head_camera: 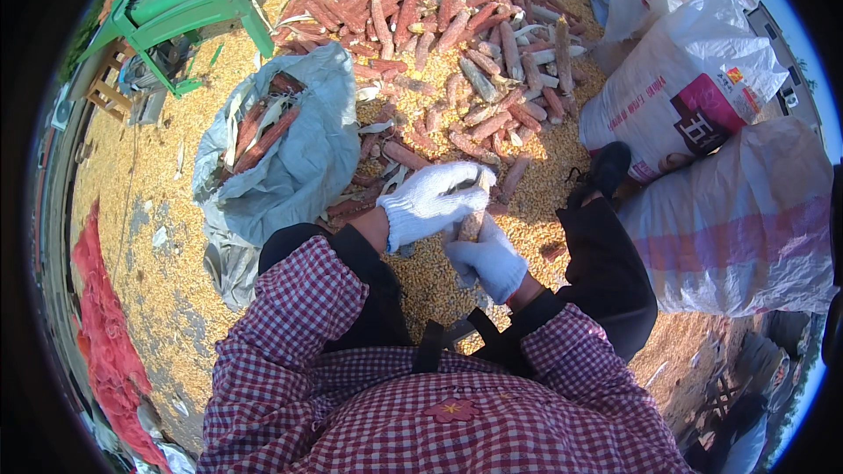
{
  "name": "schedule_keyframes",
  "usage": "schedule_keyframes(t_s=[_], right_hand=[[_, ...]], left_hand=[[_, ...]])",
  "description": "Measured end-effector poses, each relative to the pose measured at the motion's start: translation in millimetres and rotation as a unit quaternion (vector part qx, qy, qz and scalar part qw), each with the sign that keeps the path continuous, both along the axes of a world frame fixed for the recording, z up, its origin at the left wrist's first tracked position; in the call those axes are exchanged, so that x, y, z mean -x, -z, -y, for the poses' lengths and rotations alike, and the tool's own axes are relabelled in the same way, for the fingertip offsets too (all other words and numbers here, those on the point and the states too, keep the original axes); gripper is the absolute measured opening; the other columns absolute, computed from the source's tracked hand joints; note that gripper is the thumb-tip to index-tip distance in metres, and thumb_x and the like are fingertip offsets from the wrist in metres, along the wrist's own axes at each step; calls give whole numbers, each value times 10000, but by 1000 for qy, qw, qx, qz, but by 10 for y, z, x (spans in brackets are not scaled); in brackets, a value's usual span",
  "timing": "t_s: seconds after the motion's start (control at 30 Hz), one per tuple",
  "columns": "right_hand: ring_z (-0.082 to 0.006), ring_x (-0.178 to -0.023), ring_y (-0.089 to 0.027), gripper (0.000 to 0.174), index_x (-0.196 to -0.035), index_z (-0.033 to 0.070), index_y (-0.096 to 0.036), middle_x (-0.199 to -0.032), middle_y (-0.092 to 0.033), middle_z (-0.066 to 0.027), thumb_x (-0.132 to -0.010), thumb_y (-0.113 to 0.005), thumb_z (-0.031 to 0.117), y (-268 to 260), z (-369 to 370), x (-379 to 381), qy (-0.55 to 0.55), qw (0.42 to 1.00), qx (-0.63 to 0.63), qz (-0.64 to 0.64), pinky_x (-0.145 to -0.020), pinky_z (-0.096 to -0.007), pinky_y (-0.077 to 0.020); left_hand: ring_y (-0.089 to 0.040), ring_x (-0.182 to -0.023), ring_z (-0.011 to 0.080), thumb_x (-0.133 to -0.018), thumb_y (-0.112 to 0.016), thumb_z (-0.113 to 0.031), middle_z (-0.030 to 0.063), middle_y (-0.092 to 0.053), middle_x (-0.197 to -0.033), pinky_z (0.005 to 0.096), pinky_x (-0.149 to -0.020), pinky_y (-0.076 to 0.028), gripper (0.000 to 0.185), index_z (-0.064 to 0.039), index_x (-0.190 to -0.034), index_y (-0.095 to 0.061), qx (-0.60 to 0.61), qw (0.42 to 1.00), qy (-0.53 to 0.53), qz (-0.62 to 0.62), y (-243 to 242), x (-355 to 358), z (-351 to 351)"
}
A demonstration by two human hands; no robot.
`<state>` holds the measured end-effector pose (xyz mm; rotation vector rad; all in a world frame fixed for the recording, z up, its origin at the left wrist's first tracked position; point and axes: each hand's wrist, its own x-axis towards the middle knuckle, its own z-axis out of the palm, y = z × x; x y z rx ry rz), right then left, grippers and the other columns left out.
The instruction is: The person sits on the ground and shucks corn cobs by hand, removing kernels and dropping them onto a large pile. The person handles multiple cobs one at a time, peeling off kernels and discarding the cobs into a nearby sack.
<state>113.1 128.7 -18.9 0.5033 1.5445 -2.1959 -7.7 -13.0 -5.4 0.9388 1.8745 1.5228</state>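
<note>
My left hand (pixel 438 201), in a white knitted glove, is closed around the upper part of a corn cob (pixel 471 225). Just below and to the right, my right hand (pixel 489 257), gloved the same way, grips the lower part of that cob. Both hands are over yellow corn kernels (pixel 428 296) spread on the ground between my legs. Beyond them lies a heap of mostly reddish corn cobs (pixel 408 13). To the left, an open grey-green woven sack (pixel 296 178) holds several reddish cobs and husk pieces.
A green metal machine (pixel 188 3) stands at upper left, near a wooden stool (pixel 108 89). Full white woven sacks (pixel 652 99) and a striped sack (pixel 731 224) crowd the right side, close to my shoe (pixel 609 168). Red netting (pixel 108 316) lies at far left.
</note>
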Motion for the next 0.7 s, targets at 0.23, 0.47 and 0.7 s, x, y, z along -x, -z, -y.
schedule_keyframes(t_s=[0.23,0.47,0.7], right_hand=[[-203,-832,-658,477,-1433,37,-430,-1098,-643,-126,-996,-584,150,-14,-26,-67,104,982,132,-85,-604,-302,-567],[-133,-707,-632,325,-1308,26,-559,-966,-669,-61,-1074,-492,241,54,35,-10,107,993,2,-50,-553,-262,-540],[-131,-556,-567,307,-1134,31,-618,-833,-669,-57,-1089,-427,267,161,-2,-28,157,986,63,-10,-441,-255,-459]], left_hand=[[-553,-658,47,-1021,-582,-215,-13,-614,-869,227,-571,-478,201,-60,-1139,-630,49,980,-155,110,19,131,44],[-578,-679,62,-1016,-608,-182,-2,-631,-889,235,-580,-500,195,-51,-1160,-621,44,963,-164,207,0,10,-34],[-640,-841,139,-959,-636,-106,60,-671,-944,311,-743,-540,140,-28,-1075,-645,82,988,-97,83,-175,-66,-4]])
